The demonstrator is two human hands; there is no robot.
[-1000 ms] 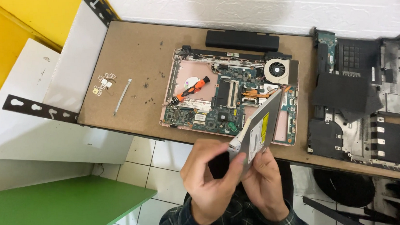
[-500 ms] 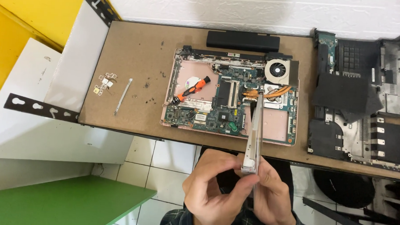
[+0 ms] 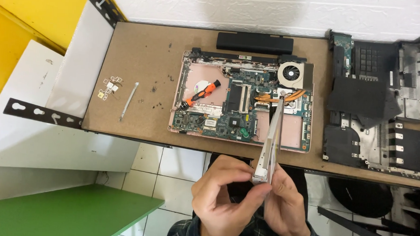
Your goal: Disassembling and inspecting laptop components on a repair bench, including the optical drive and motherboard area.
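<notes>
Both hands were raised in front of the near edge of the table (image 3: 142, 60), below the opened laptop, holding a slim silver drive (image 3: 270, 143) between them. The drive stood on its thin edge, its long side running up and away from the person, so that its far end overlapped the view of the pink laptop base (image 3: 291, 132) while its near end sat in the fingers.

The left hand (image 3: 226, 197) came in from the lower left, palm turned inward, fingers curled, with the thumb and fingertips pressed on the near end of the drive at its left face. The right hand (image 3: 283, 206) rose beside it on the right, fingers bent, its thumb lying against the drive's right face (how far its other fingers wrapped round could not be told). Both were pinching the drive, and the two hands touched each other below it.

On the table, the laptop base lay open near the middle, its green circuit board and round fan (image 3: 290, 73) exposed, and an orange-handled screwdriver (image 3: 201, 93) rested on its left part. A long black battery (image 3: 254, 43) lay along the far edge. Small metal brackets (image 3: 109, 87) and a thin metal strip (image 3: 129, 100) lay toward the left edge, and a dark laptop shell (image 3: 373, 114) filled the right end.
</notes>
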